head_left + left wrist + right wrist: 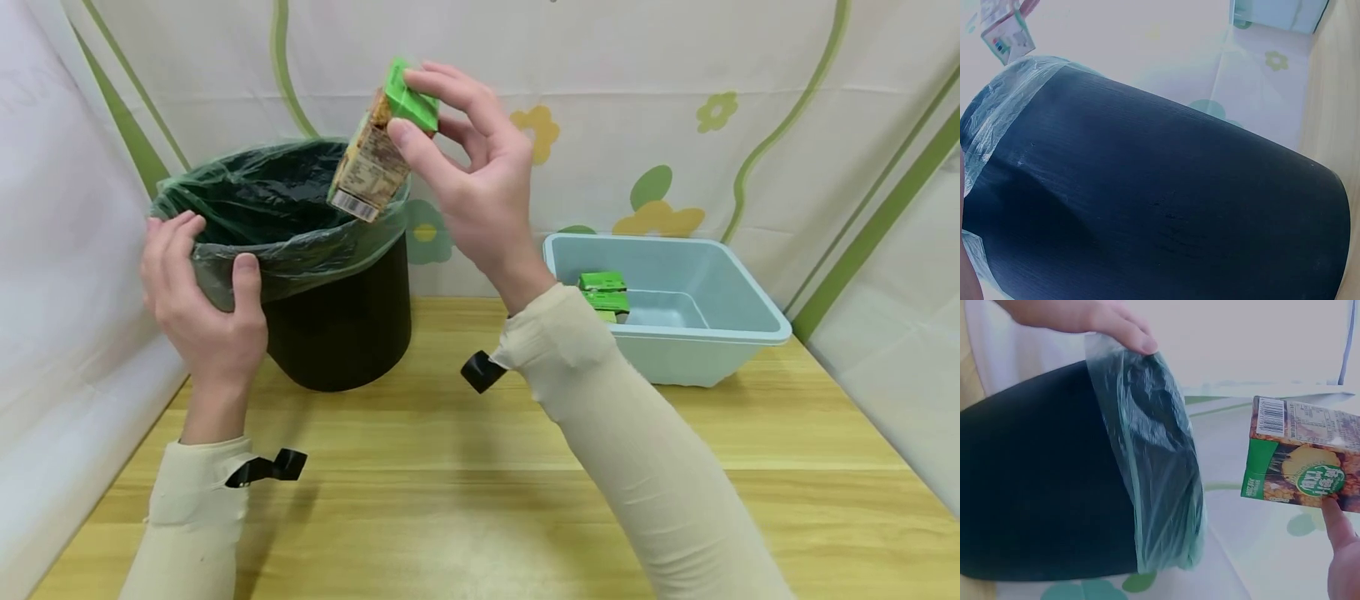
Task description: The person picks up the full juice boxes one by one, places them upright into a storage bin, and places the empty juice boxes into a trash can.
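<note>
My right hand [480, 158] holds a small juice carton [367, 162] by its green end, thumb on one side and fingers on the other. The carton tilts over the right part of the mouth of a black trash bin [337, 333]. In the right wrist view the juice carton [1300, 456] shows a fruit picture and a barcode. A thin green bin liner [300, 258] is folded over the rim. My left hand [202, 292] grips the bin's near left rim through the liner, its fingertips hooked over the edge and thumb on the front.
A light blue plastic basin [697, 358] stands on the right of the wooden table [450, 500]. Several green-ended cartons [603, 292] lie in its left end. Behind hangs a white cloth [615, 67] with flowers and vines. A white side cloth [67, 275] runs close by the bin.
</note>
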`<act>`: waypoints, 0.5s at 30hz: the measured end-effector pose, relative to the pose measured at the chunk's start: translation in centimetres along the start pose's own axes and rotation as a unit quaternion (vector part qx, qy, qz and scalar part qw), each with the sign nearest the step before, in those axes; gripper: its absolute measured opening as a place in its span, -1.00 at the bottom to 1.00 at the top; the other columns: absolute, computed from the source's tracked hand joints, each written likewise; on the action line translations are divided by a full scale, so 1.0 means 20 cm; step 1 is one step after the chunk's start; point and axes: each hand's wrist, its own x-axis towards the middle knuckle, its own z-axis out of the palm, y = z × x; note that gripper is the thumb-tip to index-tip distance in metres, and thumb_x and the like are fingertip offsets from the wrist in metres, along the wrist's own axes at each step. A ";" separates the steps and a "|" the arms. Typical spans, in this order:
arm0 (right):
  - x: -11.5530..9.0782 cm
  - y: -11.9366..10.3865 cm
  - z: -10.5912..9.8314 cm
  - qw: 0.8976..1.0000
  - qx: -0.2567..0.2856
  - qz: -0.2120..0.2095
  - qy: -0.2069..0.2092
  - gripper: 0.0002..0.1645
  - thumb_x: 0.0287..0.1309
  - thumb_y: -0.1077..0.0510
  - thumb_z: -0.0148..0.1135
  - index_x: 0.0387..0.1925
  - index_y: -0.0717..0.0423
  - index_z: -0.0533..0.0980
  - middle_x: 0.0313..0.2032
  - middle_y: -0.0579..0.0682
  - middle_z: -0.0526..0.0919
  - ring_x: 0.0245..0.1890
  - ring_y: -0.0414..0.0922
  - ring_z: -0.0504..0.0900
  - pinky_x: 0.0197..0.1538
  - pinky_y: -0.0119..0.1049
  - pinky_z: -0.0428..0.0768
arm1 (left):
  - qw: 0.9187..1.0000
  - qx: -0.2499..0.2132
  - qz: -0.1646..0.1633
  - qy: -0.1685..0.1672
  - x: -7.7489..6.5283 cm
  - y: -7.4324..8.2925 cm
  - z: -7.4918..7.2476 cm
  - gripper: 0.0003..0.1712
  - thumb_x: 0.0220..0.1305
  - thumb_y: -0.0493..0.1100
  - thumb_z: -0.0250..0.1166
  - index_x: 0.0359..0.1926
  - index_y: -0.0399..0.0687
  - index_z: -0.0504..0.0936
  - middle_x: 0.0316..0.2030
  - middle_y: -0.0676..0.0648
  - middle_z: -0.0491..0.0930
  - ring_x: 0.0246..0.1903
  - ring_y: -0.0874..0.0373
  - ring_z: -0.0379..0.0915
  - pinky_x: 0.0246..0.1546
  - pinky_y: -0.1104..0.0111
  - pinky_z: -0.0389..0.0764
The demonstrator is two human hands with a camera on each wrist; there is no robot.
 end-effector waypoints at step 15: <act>0.03 0.22 0.17 0.995 -0.043 0.075 0.047 -0.52 0.32 0.29 0.41 0.25 0.23 0.62 0.39 0.02 0.44 0.11 -0.15 0.66 0.23 -0.47 0.65 | 1.000 -0.009 -0.002 0.001 -0.01 0.07 0.00 -0.28 0.29 0.16 0.22 0.29 -0.27 0.63 0.35 -0.23 0.57 0.60 -0.02 0.19 0.65 0.26 0.02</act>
